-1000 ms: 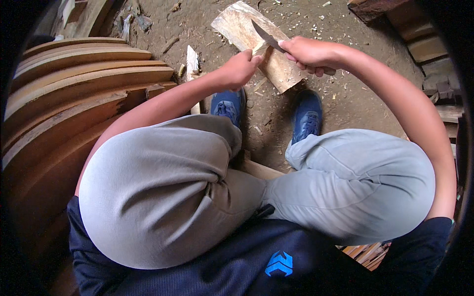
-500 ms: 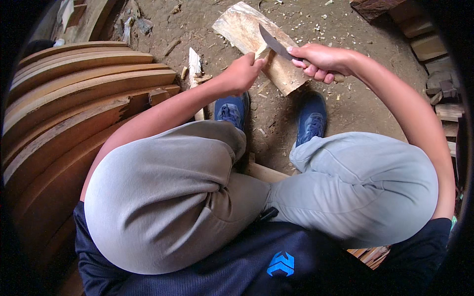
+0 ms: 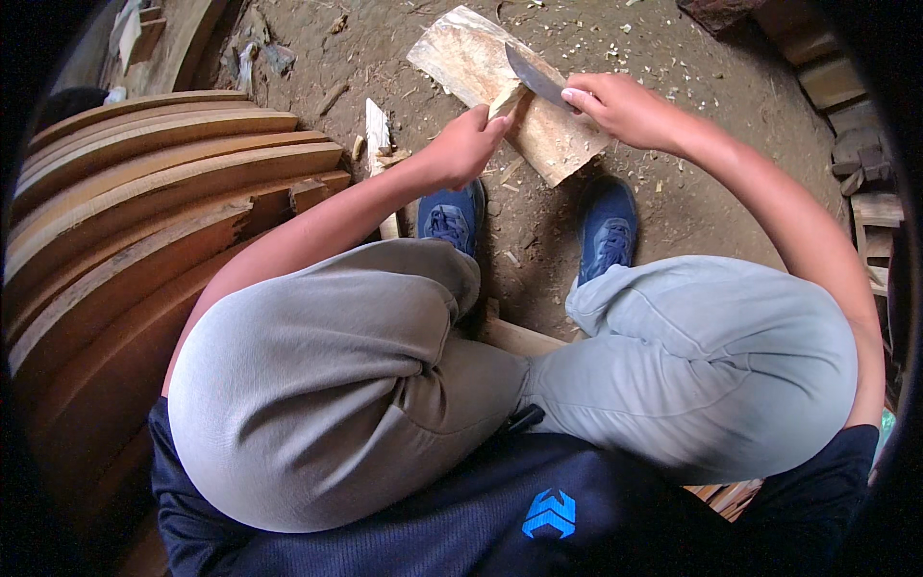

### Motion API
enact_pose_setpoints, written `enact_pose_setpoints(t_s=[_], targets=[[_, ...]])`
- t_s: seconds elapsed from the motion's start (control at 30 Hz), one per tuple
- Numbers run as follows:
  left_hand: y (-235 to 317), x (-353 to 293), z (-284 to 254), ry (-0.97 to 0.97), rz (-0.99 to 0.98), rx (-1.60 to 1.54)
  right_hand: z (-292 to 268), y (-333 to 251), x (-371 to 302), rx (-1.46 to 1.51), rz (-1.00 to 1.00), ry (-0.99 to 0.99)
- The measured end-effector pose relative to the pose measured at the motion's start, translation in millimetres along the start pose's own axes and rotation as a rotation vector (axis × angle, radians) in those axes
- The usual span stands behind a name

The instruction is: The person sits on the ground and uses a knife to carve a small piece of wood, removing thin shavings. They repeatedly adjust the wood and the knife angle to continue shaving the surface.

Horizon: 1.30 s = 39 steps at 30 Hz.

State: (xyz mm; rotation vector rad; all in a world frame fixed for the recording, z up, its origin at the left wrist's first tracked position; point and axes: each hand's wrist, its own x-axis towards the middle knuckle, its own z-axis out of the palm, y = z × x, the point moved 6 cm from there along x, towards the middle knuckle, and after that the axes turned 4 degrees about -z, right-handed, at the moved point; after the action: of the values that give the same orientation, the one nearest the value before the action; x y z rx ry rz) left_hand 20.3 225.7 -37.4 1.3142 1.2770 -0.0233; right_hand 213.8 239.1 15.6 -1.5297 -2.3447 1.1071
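My left hand (image 3: 466, 146) is closed round a short, pale piece of wood (image 3: 507, 97), whose end sticks up past the thumb over a wooden block (image 3: 562, 149). In my right hand (image 3: 615, 108) is a knife with a dark, curved blade (image 3: 535, 77); the fingers wrap its handle, which is hidden from view. The blade points up and to the left, close beside the small piece; whether the two touch I cannot tell. The block lies slanted on the dirt floor just ahead of my blue shoes (image 3: 448, 223).
Long curved-looking planks (image 3: 173, 163) are stacked along the left. A pale wood splinter (image 3: 377, 125) lies near my left forearm. Shavings are scattered over the dirt floor (image 3: 663, 192), and cut wood pieces (image 3: 833, 85) are piled at the right.
My right hand has turned, so its back faces up and the handle no longer shows. The knife blade has shifted slightly down and right. My left hand keeps its hold, nearly still.
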Motion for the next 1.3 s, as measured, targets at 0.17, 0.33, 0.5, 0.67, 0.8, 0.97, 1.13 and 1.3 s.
enact_pose_setpoints(t_s=[0.17, 0.33, 0.5, 0.67, 0.8, 0.97, 1.13, 1.3], targets=[[-3, 3, 1, 0.001, 0.013, -0.011, 1, -7, 0, -0.148, 0.008, -0.137], [-4, 3, -1, 0.009, 0.017, 0.005, 3, -7, 0, -0.187, 0.048, -0.155], [2, -1, 0, -0.012, -0.005, 0.014, -4, -17, -7, -0.299, 0.140, -0.151], [-4, 1, 0, -0.027, 0.014, -0.009, -14, -36, -6, -0.477, 0.130, -0.200], [6, 4, -5, 0.109, 0.211, 0.233, -11, -36, -6, -0.540, 0.044, -0.162], [3, 5, -3, 0.142, 0.175, 0.295, -9, -37, -2, -0.456, 0.061, -0.171], [4, 4, -7, 0.159, 0.202, 0.316, 0, -23, 15, -0.315, -0.058, -0.204], [-2, 6, -5, 0.060, 0.062, 0.217, 3, -11, 34, -0.105, -0.016, -0.250]])
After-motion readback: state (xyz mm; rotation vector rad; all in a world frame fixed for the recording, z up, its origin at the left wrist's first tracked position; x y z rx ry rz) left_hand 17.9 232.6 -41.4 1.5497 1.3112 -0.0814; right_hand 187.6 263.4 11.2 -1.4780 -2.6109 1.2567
